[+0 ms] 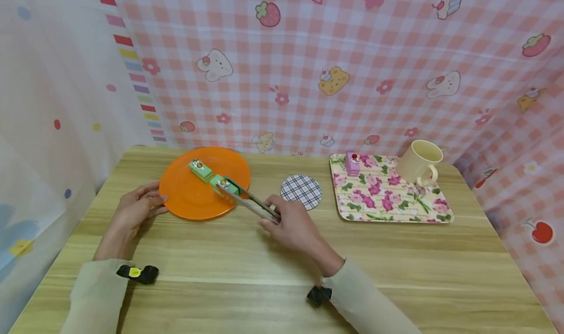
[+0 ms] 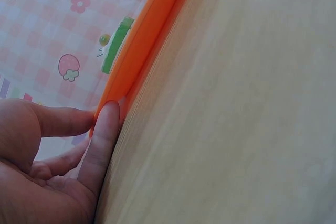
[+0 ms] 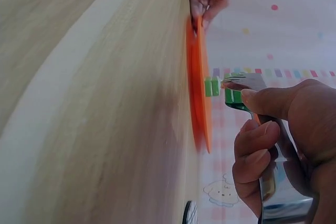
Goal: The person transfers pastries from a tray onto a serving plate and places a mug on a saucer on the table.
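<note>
My left hand (image 1: pixel 134 210) pinches the near-left rim of an orange plate (image 1: pixel 185 197), thumb on one face and a finger on the other, as the left wrist view (image 2: pixel 63 150) shows. On the plate lies a small green toy cake slice (image 1: pixel 200 170) with a decorated top. My right hand (image 1: pixel 293 225) grips metal tongs (image 1: pixel 257 207). Between the tong tips is a second green cake slice (image 1: pixel 226 186). In the right wrist view, this held slice (image 3: pixel 234 97) hangs a little off the plate, close to the other slice (image 3: pixel 212 86).
Right of the plate lies a round checked coaster (image 1: pixel 301 192). Farther right, a floral tray (image 1: pixel 352 209) carries a pink cake slice (image 1: pixel 352 164) and a cream mug (image 1: pixel 416 162). A patterned cloth (image 1: pixel 286 55) hangs along the wooden table's (image 1: pixel 229 275) back edge.
</note>
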A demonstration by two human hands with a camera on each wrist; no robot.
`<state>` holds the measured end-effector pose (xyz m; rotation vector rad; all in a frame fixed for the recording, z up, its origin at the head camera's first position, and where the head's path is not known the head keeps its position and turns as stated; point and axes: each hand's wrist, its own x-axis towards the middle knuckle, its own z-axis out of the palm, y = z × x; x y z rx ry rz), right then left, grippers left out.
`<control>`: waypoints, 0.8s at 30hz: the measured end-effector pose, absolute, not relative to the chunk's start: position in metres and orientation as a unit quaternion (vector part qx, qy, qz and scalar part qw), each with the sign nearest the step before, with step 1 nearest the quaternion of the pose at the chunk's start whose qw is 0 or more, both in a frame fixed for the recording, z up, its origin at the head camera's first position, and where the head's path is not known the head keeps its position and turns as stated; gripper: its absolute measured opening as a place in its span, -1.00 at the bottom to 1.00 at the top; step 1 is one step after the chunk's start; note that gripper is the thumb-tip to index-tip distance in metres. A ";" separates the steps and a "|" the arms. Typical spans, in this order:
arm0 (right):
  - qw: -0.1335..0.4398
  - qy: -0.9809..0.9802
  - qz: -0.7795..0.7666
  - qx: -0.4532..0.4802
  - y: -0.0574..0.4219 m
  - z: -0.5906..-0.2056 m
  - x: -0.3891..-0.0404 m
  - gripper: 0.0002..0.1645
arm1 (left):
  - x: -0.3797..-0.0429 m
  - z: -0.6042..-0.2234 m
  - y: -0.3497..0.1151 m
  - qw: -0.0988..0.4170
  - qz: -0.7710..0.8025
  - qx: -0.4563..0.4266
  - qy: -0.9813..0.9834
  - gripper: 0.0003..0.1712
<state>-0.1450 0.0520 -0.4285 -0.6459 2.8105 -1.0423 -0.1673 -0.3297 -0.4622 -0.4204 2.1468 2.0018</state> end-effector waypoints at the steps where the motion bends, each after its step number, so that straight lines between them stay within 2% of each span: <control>1: 0.040 0.915 -0.340 -0.212 0.050 -0.428 -0.145 -0.68 | -0.167 -0.462 -0.330 0.088 0.674 -0.143 0.720 -0.18; 24: 0.077 0.917 -0.312 -0.236 0.006 -0.426 -0.153 -0.70 | -0.167 -0.460 -0.328 0.087 0.676 -0.140 0.718 -0.18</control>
